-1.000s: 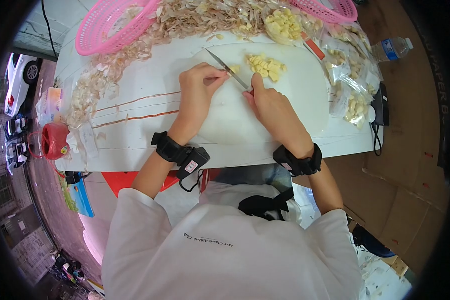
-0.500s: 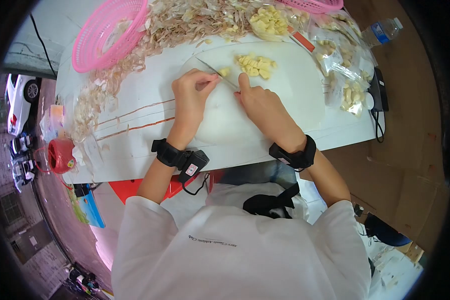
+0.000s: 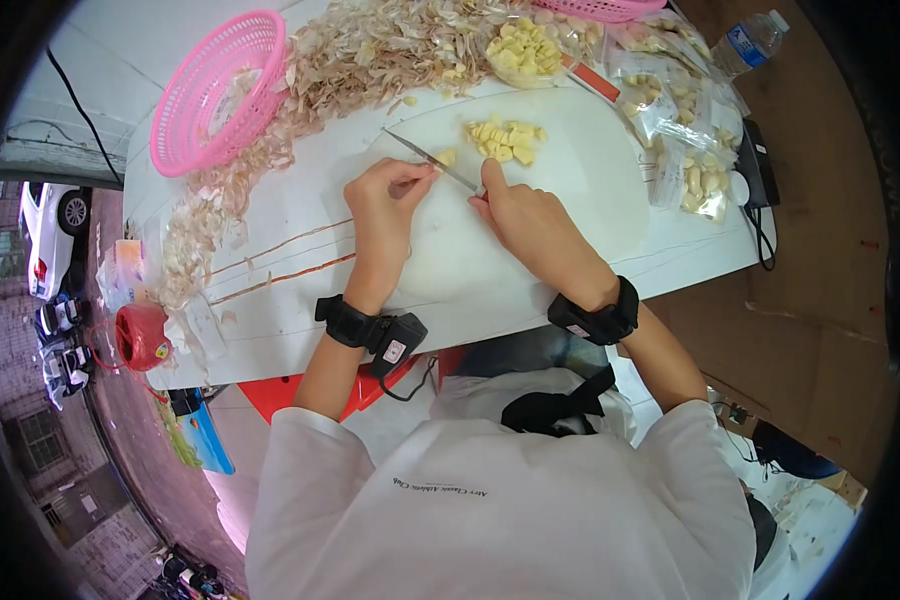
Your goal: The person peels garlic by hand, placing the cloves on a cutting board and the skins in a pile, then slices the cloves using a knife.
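Observation:
My right hand (image 3: pixel 530 215) is wrapped round the handle of a small knife (image 3: pixel 415 149), its thumb along the top. The blade points up and left over the white cutting board (image 3: pixel 590 200). My left hand (image 3: pixel 382 205) is closed in a pinch beside the blade, with a small pale garlic clove mostly hidden at its fingertips. Just beyond the blade lies a cut bit of garlic (image 3: pixel 447 157). A little heap of cut garlic (image 3: pixel 506 139) rests farther up the board.
Garlic skins (image 3: pixel 380 50) pile along the table's far side, beside a pink basket (image 3: pixel 210 100). A tub of peeled garlic (image 3: pixel 525 50) stands behind the board. Bags of garlic (image 3: pixel 670 90) and a water bottle (image 3: pixel 750 45) are at right. A red container (image 3: pixel 142 337) sits at the left edge.
The view has shifted slightly. The knife's blade has turned a little, showing more of its flat side. Both hands keep nearly the same hold and place over the board.

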Motion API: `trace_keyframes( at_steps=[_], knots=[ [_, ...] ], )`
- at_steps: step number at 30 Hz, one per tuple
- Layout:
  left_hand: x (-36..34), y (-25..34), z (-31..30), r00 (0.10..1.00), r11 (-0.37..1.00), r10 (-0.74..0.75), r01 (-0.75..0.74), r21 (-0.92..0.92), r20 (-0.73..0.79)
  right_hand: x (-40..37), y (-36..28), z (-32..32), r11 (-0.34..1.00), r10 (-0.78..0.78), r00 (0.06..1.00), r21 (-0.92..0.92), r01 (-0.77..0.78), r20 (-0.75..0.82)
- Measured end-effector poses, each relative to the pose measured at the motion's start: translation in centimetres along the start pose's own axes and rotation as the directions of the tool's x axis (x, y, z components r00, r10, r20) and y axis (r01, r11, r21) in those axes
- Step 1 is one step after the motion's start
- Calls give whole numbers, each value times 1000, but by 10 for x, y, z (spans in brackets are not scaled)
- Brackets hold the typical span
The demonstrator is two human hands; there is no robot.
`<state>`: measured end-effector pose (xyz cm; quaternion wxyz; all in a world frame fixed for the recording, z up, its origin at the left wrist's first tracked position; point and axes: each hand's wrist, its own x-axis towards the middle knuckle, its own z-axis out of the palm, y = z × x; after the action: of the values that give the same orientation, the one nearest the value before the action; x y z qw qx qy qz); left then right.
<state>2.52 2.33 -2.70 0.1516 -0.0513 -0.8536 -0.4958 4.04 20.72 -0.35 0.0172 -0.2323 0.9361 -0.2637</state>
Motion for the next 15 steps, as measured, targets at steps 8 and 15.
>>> trace_keyframes(
  at_steps=[8,15],
  knots=[
    [0,2,-1,1000,1000,4,-4,-9,7,-1,1,2,1000,-11,1000,-3,11,-17],
    [0,4,0,1000,1000,8,-8,-23,5,0,-1,-1,1000,-8,1000,-3,8,4]
  ],
)
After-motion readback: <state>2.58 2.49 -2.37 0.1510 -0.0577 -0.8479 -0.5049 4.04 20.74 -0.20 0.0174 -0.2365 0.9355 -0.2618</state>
